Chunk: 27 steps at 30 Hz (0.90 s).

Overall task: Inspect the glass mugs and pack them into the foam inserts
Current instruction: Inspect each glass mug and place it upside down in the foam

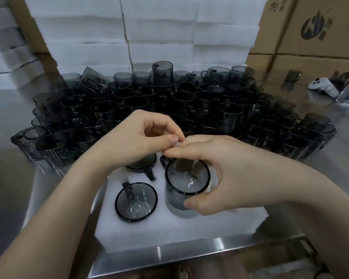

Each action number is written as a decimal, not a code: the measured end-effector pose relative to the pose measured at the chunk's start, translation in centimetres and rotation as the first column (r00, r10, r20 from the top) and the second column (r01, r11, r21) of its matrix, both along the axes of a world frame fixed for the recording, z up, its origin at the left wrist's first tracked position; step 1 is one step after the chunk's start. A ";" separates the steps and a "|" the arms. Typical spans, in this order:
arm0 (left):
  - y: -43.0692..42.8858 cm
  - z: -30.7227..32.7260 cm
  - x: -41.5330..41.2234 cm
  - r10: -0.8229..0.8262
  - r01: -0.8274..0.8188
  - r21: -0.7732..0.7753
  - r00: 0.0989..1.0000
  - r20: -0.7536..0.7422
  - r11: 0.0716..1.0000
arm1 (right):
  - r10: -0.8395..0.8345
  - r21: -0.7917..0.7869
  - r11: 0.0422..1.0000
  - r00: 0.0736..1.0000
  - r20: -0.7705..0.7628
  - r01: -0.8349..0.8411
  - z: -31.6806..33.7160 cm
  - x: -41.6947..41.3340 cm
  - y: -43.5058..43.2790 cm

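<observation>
Over the foam insert (189,228), the right hand (226,170) grips a mug (181,198) that looks only part-seated in its slot, while the left hand (141,137) pinches a pale scrap (178,143) at its rim; once cleaned, the mug probably needs pressing down.

- I am working with two hands: my left hand (141,135) and my right hand (230,174).
- One foam insert (189,228) is lying in front of me.
- Three mugs are sitting in it: a near mug (136,201), a far mug (141,165), and a third mug (186,192), which my right hand is gripping.
- Loose mugs (129,101) are crowding the one steel table (8,109), dozens of them, too many for me to be counting exactly.
- Foam slabs (159,37) are piling up behind in several stacks.
- Four cardboard boxes (320,27) are showing at the right.
- One white controller (323,88) is lying there too.
</observation>
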<state>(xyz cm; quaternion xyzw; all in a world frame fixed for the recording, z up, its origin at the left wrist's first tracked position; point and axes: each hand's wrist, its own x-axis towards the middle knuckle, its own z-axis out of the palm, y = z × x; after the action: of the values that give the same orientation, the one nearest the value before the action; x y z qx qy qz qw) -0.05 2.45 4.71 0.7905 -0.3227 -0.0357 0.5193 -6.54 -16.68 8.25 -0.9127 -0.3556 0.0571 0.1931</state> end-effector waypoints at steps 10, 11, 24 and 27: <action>-0.1 -0.7 -0.5 0.023 -0.025 -0.037 0.999 -0.044 0.999 | -0.038 -0.047 0.998 0.999 -0.037 0.036 -0.3 -0.8 0.3; -0.1 -0.8 -0.5 0.017 -0.019 -0.045 0.999 -0.048 0.999 | -0.036 -0.064 0.997 0.999 -0.017 0.034 -0.5 -0.9 0.4; -0.4 -1.0 -0.2 0.042 -0.041 -0.054 0.999 0.001 0.998 | -0.013 -0.328 0.944 0.998 0.060 0.032 -5.4 -2.2 -0.6; -0.7 -1.0 -0.1 0.062 -0.062 -0.036 0.998 0.002 0.997 | -0.005 -0.306 0.952 0.998 0.067 0.025 -5.5 -2.0 -0.6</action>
<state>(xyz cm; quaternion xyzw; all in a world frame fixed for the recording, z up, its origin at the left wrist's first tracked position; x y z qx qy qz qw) -0.16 1.79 3.73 0.7907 -0.2995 -0.0126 0.5338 -8.55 -17.24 2.78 -0.9357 -0.3414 0.0805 0.0378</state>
